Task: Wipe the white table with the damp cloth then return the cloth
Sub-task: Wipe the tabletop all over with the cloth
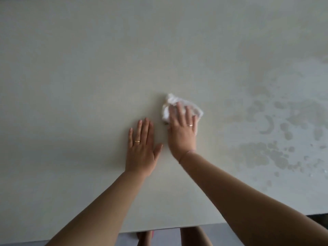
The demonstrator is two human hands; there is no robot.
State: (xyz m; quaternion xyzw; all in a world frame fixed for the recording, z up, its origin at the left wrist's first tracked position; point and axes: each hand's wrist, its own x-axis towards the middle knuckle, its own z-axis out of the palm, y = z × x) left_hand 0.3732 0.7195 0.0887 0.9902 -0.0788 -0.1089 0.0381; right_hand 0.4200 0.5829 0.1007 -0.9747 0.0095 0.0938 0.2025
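Pressing a crumpled white cloth [170, 102] with straight fingers, the right hand [182, 129], left hand [142, 148] lay flat and spread on the tabletop [85, 71] just beside it, damp patches [255, 153] marked the right side.

Dim, flat light, soft focus throughout, motion blur on the cloth [167, 105].

The right hand [182, 129] covers the near half of the cloth [170, 102]; its fingertips [179, 106] blur. The table [88, 59] runs past three edges.
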